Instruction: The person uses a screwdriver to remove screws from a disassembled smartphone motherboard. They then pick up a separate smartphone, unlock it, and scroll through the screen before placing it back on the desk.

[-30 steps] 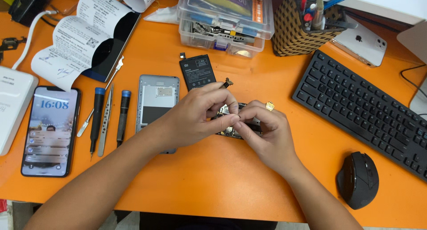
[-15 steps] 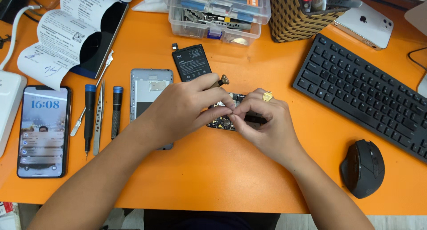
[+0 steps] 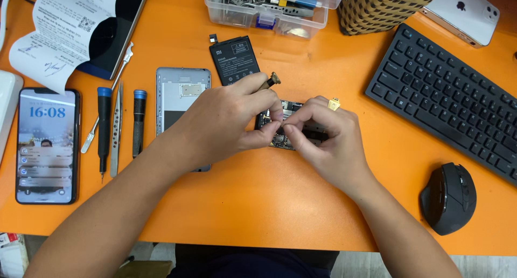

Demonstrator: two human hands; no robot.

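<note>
Both my hands meet over a small dark circuit board point(image 3: 285, 107) of a dismantled phone in the middle of the orange table point(image 3: 258, 208). My left hand point(image 3: 226, 119) pinches the board's left edge with thumb and forefinger. My right hand point(image 3: 328, 141) grips its right part, fingertips touching those of the left; a gold ring shows on one finger. A small brass-coloured flex part point(image 3: 273, 80) sticks out above my left hand. A black phone battery point(image 3: 234, 58) lies just behind, and a grey phone back frame point(image 3: 177, 95) lies partly under my left wrist.
Two blue-capped screwdrivers point(image 3: 104, 127), tweezers and a pry tool lie left of the frame. A lit phone point(image 3: 46, 146) sits at far left, paper receipts point(image 3: 59, 36) behind. A clear parts box point(image 3: 269, 11), woven basket point(image 3: 385, 9), white phone point(image 3: 466, 14), keyboard point(image 3: 452, 103) and mouse point(image 3: 448, 198) fill the back and right.
My hands have stayed on the board, fingertips drawing closer together. The camera has leaned forward and down, so the table items sit higher in view.
</note>
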